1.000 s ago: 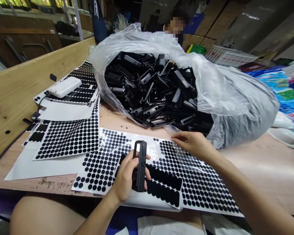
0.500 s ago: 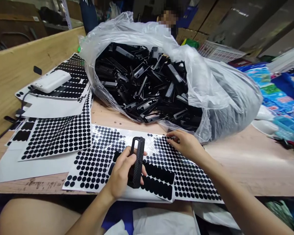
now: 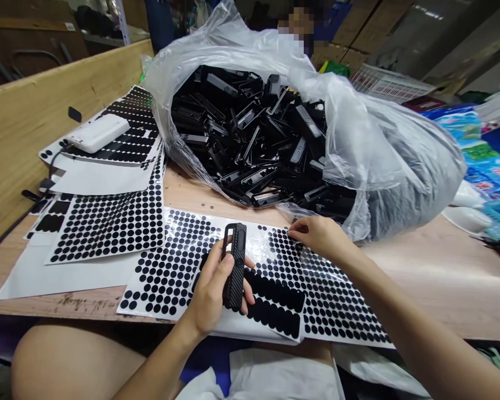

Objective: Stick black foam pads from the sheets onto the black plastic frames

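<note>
My left hand is closed around a black plastic part with a carbon-fibre pattern and a long slot near its upper end. It holds the part tilted up above a white sheet of black round stickers. At the sheet's upper edge, my right hand pinches its thumb and fingers together against the dots; whatever lies between the fingertips is too small to make out. Beneath my left hand, a smaller strip of black scalloped stickers lies on the sheet.
Behind the sheet, a big clear plastic bag gapes open, full of similar black parts. More dotted sheets are piled at left, under a white power bank with a cable. A wooden board borders the left side. A person is beyond the bag.
The view has shifted slightly, moving the scene to the right. My left hand has turned the black part a little, showing more of its patterned face. My right hand stays at the sheet's upper edge.
</note>
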A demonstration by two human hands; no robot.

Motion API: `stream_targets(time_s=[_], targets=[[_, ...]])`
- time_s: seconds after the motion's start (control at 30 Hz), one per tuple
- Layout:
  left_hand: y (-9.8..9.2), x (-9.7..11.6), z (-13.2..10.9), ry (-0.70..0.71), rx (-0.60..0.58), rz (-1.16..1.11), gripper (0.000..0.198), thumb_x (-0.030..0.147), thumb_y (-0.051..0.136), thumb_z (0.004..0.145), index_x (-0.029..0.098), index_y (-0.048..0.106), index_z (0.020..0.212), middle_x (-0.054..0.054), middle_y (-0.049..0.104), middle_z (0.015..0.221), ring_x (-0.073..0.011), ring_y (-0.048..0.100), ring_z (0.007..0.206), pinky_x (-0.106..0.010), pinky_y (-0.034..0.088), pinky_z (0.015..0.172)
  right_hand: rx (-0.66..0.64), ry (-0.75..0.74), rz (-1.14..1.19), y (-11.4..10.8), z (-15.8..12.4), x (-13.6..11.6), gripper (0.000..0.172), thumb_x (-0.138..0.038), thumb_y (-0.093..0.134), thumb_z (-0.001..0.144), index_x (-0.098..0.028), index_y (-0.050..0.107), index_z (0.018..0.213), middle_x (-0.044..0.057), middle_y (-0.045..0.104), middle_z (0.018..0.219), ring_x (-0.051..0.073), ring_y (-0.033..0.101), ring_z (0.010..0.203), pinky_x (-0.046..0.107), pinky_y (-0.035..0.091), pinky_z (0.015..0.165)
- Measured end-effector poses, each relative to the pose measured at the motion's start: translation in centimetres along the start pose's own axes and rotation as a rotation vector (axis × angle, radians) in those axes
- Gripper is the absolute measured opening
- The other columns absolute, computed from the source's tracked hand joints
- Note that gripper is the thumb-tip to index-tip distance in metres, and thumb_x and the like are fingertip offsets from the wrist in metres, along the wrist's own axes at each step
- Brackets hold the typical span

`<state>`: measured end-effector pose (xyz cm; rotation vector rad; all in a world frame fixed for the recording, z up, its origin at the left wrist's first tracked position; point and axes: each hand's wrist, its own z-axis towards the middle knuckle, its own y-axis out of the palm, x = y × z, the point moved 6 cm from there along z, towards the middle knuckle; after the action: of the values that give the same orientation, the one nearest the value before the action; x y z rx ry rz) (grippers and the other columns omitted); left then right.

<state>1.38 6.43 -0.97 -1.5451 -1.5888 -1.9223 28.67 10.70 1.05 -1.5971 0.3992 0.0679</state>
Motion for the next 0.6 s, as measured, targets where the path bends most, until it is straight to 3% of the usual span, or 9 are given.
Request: stream_targets(time_s=[0.1,0.2,0.33,0.43,0.5,0.6], targets=[[-0.1,-0.1,-0.1,-0.011,-0.007,0.018,0.039,0.050,0.047,0.100,0.015,0.059,0.111,-0.008,0.071,0.085,-0.0117,0.060,0.049,-0.021,0.048,0.044,-0.012,0.027,0.022,0.0,0.3,0.0,0.011,-0.031,0.072,0.074,-0.026,0.075,0.065,0.004,0.078,0.068,0.025,0.071,0.066,0.034,0.047,0.059],[-0.3,-0.3,-0.1,-0.040,-0.012,0.026,0.045,0.051,0.040,0.100,0.013,0.063,0.103,-0.004,0.065,0.059,-0.0125,0.055,0.043,-0.022,0.046,0.045,-0.010,0.040,0.066,-0.3,0.0,0.1,0.011,-0.032,0.074,0.072,-0.026,0.074,0.062,0.003,0.076,0.065,0.025,0.070,0.062,0.034,0.046,0.058],[-0.5,-0.3,0.0,-0.077,0.003,-0.022,0.050,0.057,0.044,0.096,0.012,0.064,0.100,-0.006,0.066,0.056,-0.0150,0.057,0.042,-0.024,0.046,0.045,0.055,0.071,0.140,-1.2,-1.6,-0.3,0.024,-0.047,0.072,0.076,-0.025,0.072,0.066,0.006,0.073,0.064,0.027,0.068,0.062,0.038,0.050,0.059],[-0.5,-0.2,0.0,-0.086,0.014,-0.030,0.051,0.058,0.044,0.094,0.012,0.065,0.099,-0.006,0.066,0.055,-0.0152,0.057,0.042,-0.024,0.046,0.044,0.058,0.116,0.524,-1.4,-3.9,-2.7,0.044,-0.067,0.075,0.071,-0.023,0.071,0.072,0.006,0.072,0.074,0.024,0.067,0.065,0.039,0.057,0.061],[-0.5,-0.2,0.0,-0.086,0.017,-0.016,0.050,0.058,0.045,0.094,0.012,0.065,0.098,-0.005,0.066,0.054,-0.0148,0.057,0.041,-0.023,0.046,0.044,-0.120,0.143,0.904,-0.3,-5.4,-5.9,0.047,-0.066,0.086,0.062,-0.022,0.071,0.071,0.004,0.069,0.075,0.020,0.064,0.067,0.036,0.060,0.062],[-0.5,-0.4,0.0,-0.068,0.034,0.007,0.046,0.057,0.045,0.094,0.014,0.061,0.095,-0.004,0.065,0.052,-0.0149,0.056,0.039,-0.023,0.044,0.042,-0.401,0.122,1.127,1.1,-7.1,-11.2,0.042,-0.057,0.091,0.061,-0.020,0.071,0.067,0.002,0.065,0.068,0.015,0.061,0.063,0.029,0.056,0.056]])
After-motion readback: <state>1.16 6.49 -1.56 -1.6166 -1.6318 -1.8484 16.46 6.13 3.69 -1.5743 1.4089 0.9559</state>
